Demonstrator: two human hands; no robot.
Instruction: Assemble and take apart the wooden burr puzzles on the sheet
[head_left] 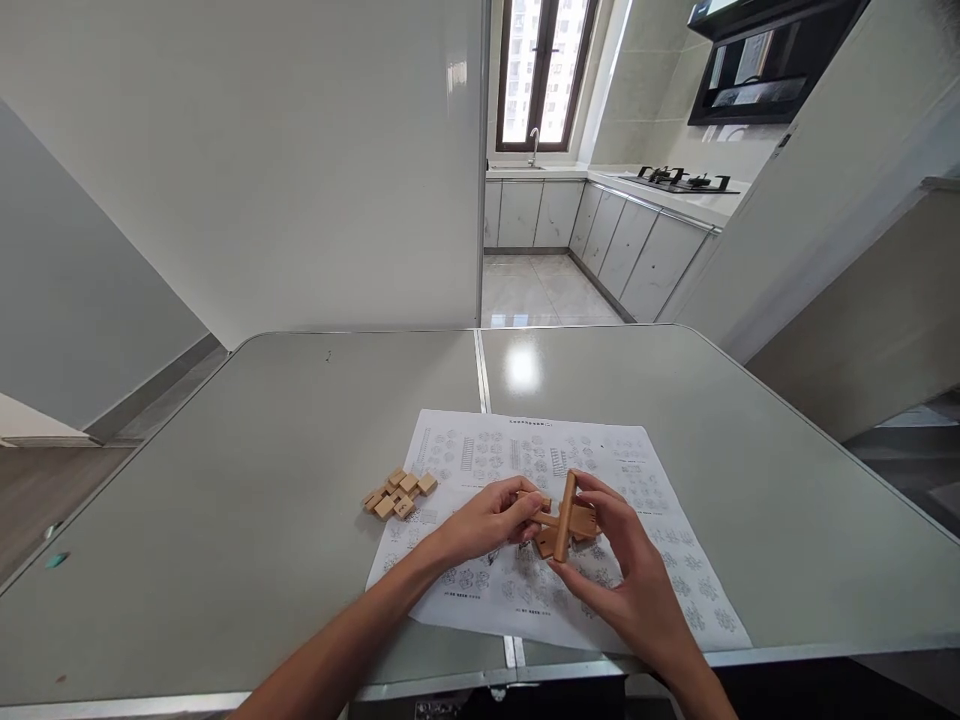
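My right hand (634, 565) grips a long, smooth wooden bar (565, 518) by its two ends, between thumb and fingers. The bar stands nearly upright in my view, tilted slightly to the right at its top. My left hand (499, 515) is closed with its fingertips on a slim wooden puzzle piece (545, 519), which points toward the bar; whether the two touch I cannot tell. Behind and below the bar are more wooden puzzle pieces (583, 520), partly hidden by the hands. Under both hands lies a printed instruction sheet (517, 625) with rows of small line drawings.
A small heap of notched wooden pieces (397, 492) rests at the sheet's left edge. The grey folding table (247, 520) has a metal seam down its middle and a metal rim. Beyond it stand a white wall (337, 180) and a kitchen counter (645, 250).
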